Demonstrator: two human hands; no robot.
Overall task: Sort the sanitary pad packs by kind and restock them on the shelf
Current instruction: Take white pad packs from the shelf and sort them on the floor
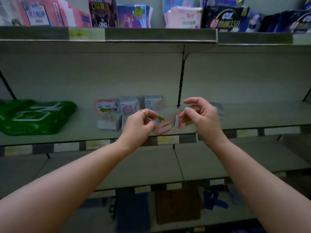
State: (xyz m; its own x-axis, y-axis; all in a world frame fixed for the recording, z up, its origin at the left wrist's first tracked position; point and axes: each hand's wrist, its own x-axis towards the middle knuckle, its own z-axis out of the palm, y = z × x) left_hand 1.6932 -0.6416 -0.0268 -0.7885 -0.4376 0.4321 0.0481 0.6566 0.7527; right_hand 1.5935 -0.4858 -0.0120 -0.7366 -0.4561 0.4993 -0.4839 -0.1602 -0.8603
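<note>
Both my hands reach to the front of the middle shelf (pixel 252 115). My left hand (pixel 139 125), with a gold ring, pinches a small pink pad pack (pixel 162 128) by its corner. My right hand (pixel 202 116) pinches a second pink pad pack (pixel 177 121) at its top. The two pink packs stand side by side on the shelf between my hands, both blurred. Just left of them sits a cluster of small white-and-pink pad packs (pixel 117 110), some stacked.
A large green pack (pixel 33 116) lies at the left of the middle shelf. The top shelf holds pink packs (pixel 183 17), a purple pack (pixel 133 15) and dark blue packs (pixel 223 17). Below, a blue pack (pixel 133 211) and a brown pack (pixel 178 206) lie flat.
</note>
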